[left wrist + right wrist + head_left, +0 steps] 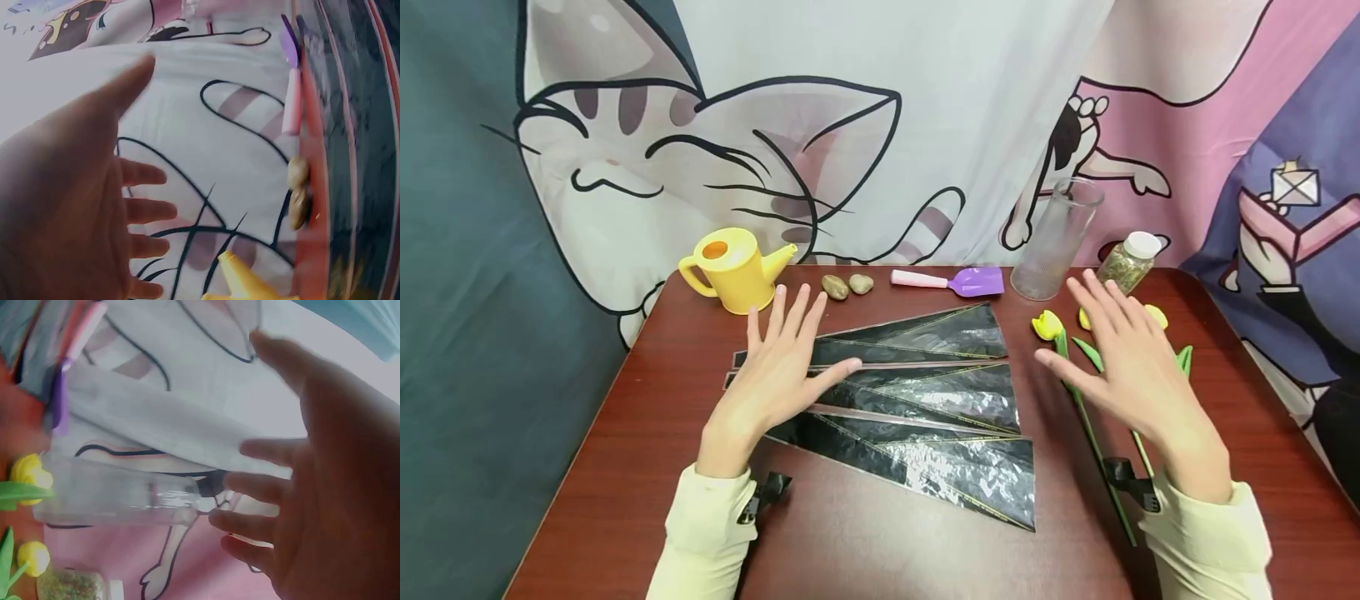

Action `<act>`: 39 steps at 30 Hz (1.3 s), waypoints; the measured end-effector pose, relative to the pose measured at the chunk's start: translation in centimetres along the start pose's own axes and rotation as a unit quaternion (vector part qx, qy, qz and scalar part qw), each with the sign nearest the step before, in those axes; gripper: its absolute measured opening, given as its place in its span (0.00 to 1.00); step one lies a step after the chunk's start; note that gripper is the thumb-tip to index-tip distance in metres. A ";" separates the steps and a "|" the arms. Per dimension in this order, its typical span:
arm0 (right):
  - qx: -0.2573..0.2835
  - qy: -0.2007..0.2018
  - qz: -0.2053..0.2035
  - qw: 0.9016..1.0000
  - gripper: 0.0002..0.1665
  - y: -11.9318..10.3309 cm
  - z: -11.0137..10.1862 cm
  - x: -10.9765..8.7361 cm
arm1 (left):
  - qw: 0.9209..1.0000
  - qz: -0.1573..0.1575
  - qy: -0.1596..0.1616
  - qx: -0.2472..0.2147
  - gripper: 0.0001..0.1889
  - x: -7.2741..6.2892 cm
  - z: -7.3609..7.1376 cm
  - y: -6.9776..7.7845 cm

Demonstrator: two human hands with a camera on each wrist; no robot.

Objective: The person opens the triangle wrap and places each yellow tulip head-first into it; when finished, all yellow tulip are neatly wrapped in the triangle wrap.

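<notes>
Hovering wide over the left end of the black sheets [955,392] is my left grip [777,375] — my right grip [1135,371], equally wide, above the yellow flowers [1047,325] at right.

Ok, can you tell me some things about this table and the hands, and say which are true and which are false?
1. The watering can is yellow. True.
2. The flowers are standing in the clear vase. False: they lie on the table.
3. Two stones sit between the watering can and the shovel. True.
4. The black sheets are rolled up. False: they are laid out flat.
5. The left hand and right hand hold nothing. True.
6. The jar has a purple lid. False: its lid is white.
</notes>
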State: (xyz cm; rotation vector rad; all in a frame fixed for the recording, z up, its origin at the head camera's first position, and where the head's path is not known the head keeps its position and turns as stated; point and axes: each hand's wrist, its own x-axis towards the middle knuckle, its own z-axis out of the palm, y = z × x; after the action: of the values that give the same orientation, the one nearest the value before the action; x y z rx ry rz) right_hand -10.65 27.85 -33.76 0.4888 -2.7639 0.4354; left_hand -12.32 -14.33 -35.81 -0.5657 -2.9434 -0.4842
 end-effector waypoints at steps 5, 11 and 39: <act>0.055 0.049 0.088 0.993 0.46 0.1 -1.6 -1.6 | 0.999 0.039 0.007 0.030 0.43 2.7 1.4 1.4; 0.039 0.056 0.146 0.987 0.21 1.2 -0.5 -4.2 | 0.994 0.098 -0.025 0.045 0.31 8.4 4.2 5.1; 0.043 -0.147 0.260 0.953 0.10 2.8 4.0 -7.1 | 0.994 0.085 -0.064 0.040 0.08 16.2 14.2 11.3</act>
State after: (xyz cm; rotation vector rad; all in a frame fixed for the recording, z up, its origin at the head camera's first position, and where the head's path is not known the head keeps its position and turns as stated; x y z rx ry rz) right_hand -6.26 31.01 -40.52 -0.1913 -3.1602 0.6480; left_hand -23.67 5.81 -43.38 -0.8587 -2.9799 -0.3220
